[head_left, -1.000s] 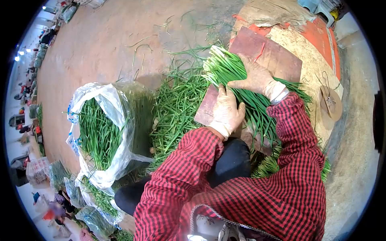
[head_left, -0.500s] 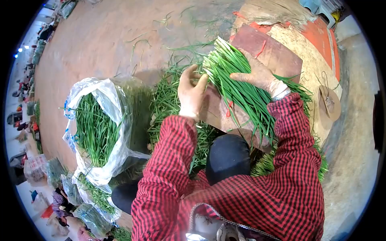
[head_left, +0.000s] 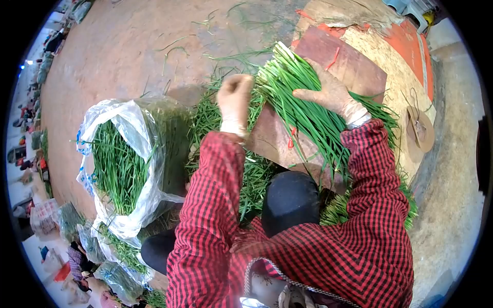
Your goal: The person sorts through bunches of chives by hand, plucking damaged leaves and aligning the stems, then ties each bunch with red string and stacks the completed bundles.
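A thick bunch of garlic chives (head_left: 303, 102) lies slantwise across a reddish-brown board (head_left: 364, 64), its pale cut ends toward the upper left. My right hand (head_left: 331, 95), in a thin glove, grips the bunch from above, thumb across the green leaves and the other fingers over its far side. Just left of the pale ends, my gloved left hand (head_left: 236, 97) is raised with its fingers curled together, slightly blurred. Whatever is between those fingers, if anything, is hidden. Red ties (head_left: 291, 137) show on the board beside the bunch.
Loose leaf trimmings (head_left: 205, 115) are heaped below my left hand. A white plastic bag (head_left: 126, 220) of greens stands at the left. More chives (head_left: 336, 208) lie by my knee (head_left: 290, 203). A round disc (head_left: 420, 129) sits at the right. Other people are far left.
My left hand has moved left and slightly up, away from the pale ends, and its fingers have curled closed. My right hand stays on the bunch.
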{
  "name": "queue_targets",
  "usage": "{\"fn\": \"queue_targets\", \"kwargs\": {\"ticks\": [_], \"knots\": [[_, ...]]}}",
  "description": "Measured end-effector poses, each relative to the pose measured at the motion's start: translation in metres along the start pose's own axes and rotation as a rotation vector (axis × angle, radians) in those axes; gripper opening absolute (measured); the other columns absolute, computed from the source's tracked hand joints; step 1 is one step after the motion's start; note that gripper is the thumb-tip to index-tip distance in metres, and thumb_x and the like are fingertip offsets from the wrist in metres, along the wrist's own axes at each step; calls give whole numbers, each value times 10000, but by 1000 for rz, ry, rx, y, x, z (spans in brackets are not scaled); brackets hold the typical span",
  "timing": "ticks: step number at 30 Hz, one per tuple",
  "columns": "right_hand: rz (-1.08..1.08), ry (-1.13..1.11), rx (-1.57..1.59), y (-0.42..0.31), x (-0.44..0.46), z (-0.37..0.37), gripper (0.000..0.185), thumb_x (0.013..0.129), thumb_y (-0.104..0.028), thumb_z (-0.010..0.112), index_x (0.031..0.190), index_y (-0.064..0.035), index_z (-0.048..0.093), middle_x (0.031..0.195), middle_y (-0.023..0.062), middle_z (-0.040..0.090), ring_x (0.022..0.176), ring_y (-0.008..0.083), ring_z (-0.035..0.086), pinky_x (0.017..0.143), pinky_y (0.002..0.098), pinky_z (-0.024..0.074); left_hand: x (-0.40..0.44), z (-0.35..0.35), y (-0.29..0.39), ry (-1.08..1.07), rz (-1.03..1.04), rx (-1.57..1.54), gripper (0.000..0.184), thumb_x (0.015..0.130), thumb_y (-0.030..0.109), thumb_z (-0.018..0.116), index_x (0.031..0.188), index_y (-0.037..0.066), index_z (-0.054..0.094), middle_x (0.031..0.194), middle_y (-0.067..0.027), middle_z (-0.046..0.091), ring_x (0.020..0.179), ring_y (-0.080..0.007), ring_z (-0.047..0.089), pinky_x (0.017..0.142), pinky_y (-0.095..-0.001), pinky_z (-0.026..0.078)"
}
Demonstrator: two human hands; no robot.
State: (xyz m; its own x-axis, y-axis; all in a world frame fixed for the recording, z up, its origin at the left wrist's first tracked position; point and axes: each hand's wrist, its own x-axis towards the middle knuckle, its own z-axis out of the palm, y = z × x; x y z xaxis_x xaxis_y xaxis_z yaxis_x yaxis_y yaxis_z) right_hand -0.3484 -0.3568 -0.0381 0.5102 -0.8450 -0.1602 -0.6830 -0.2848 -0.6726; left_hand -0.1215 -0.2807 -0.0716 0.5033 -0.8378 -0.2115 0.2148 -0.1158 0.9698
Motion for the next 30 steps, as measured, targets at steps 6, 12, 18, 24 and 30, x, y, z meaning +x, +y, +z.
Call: {"fn": "queue_targets", "kwargs": {"ticks": [6, 12, 18, 24, 30], "knots": [[-25, 69, 291, 29, 9, 4, 981, 787, -652, 662, 1427, 26, 358, 1322, 217, 543, 1263, 299, 504, 1080, 365, 372, -27, -28, -17, -127, -118, 166, 149, 902, 201, 649, 942, 59, 671, 741, 12, 636, 586, -69, 527, 527, -213, 415], [513, 632, 1222, 77, 34, -5, 601, 868, -419, 694, 1266, 5, 545, 1181, 145, 636, 1112, 247, 615, 917, 352, 487, -88, 2, -25, -549, 377, 1139, 336, 777, 432, 721, 951, 148, 676, 762, -33, 670, 714, -218, 664, 635, -362, 515], [703, 203, -185, 71, 62, -19, 577, 778, -444, 681, 1123, 15, 628, 1074, 222, 677, 1041, 354, 644, 911, 416, 485, -87, 9, -26, -512, 462, 1201, 287, 775, 384, 702, 895, 127, 652, 775, -66, 650, 720, -263, 653, 640, -399, 516], [638, 257, -342, 59, 61, -9, 438, 801, -366, 651, 1134, -81, 633, 1101, 157, 682, 1043, 341, 642, 916, 408, 480, -83, 9, -33, -475, 553, 1243, 213, 777, 294, 653, 804, 87, 614, 771, -110, 639, 708, -303, 648, 632, -425, 518], [425, 259, -182, 53, 50, -9, 419, 842, -328, 613, 1216, -138, 607, 1026, 65, 708, 959, 264, 664, 873, 378, 490, -75, 2, -35, -456, 527, 1173, 169, 771, 224, 673, 808, 73, 606, 678, -131, 624, 629, -321, 636, 581, -423, 509]]}}
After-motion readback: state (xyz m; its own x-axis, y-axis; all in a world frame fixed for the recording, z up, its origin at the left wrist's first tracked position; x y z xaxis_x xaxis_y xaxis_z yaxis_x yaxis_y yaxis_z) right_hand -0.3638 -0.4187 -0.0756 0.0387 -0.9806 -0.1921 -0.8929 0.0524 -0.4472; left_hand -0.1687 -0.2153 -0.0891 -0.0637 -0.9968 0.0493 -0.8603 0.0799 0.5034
